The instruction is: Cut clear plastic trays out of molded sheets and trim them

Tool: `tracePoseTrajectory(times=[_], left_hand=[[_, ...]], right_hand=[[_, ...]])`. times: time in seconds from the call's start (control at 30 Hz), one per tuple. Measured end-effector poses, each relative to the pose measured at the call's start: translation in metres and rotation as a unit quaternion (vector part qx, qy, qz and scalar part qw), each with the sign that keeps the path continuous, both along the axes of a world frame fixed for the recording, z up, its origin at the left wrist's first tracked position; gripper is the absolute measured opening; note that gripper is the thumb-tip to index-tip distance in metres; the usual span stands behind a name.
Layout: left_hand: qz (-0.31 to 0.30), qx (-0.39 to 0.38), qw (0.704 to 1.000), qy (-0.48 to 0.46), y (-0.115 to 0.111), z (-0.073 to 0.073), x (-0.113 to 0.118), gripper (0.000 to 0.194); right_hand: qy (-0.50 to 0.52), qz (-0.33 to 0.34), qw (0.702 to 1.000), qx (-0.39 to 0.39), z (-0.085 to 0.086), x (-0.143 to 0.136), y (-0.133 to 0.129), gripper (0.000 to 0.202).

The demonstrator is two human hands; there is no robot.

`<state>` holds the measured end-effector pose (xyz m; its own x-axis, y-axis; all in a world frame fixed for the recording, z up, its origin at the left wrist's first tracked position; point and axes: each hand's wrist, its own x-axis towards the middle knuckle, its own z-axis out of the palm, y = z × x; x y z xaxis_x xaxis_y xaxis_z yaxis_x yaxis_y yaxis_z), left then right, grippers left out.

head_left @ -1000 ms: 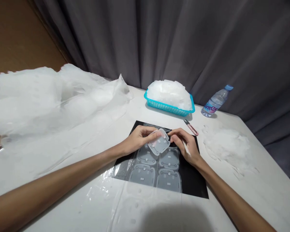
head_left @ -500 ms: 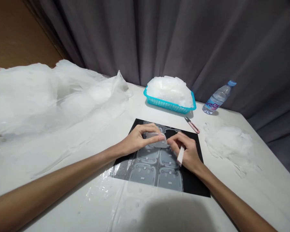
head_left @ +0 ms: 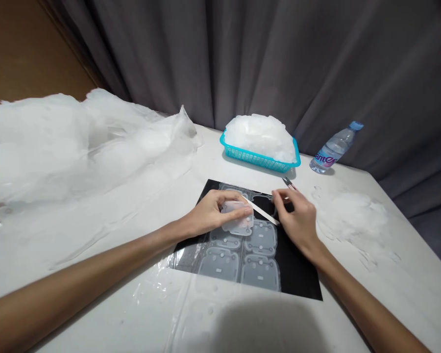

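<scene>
My left hand point(head_left: 226, 210) pinches a small translucent plastic piece with rounded corners point(head_left: 238, 224) between thumb and fingers, over a black mat point(head_left: 299, 264). A thin white strip point(head_left: 262, 212) slants from my left fingertips down toward my right hand; whether it is held or lying loose I cannot tell. My right hand point(head_left: 296, 213) is beside it with thumb and fingertips drawn together, and what is in them, if anything, does not show. Under both hands lies a clear plastic sheet of similar joined pieces point(head_left: 259, 238), with a cut-out gap near the top right.
A blue basket point(head_left: 259, 158) heaped with translucent pieces stands at the back. Small thread snips point(head_left: 288, 183), partly behind my right hand, lie near it. A water bottle point(head_left: 334, 149) and plastic scraps point(head_left: 360, 223) are on the right. Crumpled plastic sheeting point(head_left: 95, 147) covers the left.
My right hand has moved right and up, away from the piece, and the strip that it held now lies between the hands. My left hand has tipped the piece flatter toward me.
</scene>
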<state>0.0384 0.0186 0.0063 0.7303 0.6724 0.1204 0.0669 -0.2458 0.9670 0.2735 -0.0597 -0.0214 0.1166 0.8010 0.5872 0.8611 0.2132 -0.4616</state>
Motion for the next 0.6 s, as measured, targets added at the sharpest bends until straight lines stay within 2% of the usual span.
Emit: tracePoseTrajectory(times=[0.07,0.13,0.27,0.37,0.5,0.6], left_hand=[[-0.003,-0.007,1.000,0.000,0.000,0.000,0.000,0.030],[-0.007,-0.020,1.000,0.001,0.000,0.001,0.000,0.031],[-0.019,-0.041,0.999,0.014,0.000,0.004,-0.001,0.031],[-0.023,-0.047,0.998,0.021,-0.001,0.006,-0.001,0.030],[-0.029,-0.039,0.999,0.019,-0.001,0.006,-0.001,0.030],[-0.028,-0.019,0.999,0.017,0.000,0.006,-0.001,0.029]], right_hand=[[-0.078,-0.086,0.993,-0.011,-0.004,0.024,0.009,0.032],[-0.145,-0.140,0.979,-0.033,-0.010,0.049,0.016,0.044],[-0.176,-0.133,0.972,-0.075,-0.020,0.078,0.023,0.042],[-0.180,-0.118,0.973,-0.083,-0.020,0.077,0.025,0.034],[-0.190,-0.123,0.971,-0.080,-0.011,0.064,0.027,0.033],[-0.117,-0.096,0.986,-0.063,-0.004,0.049,0.024,0.033]])
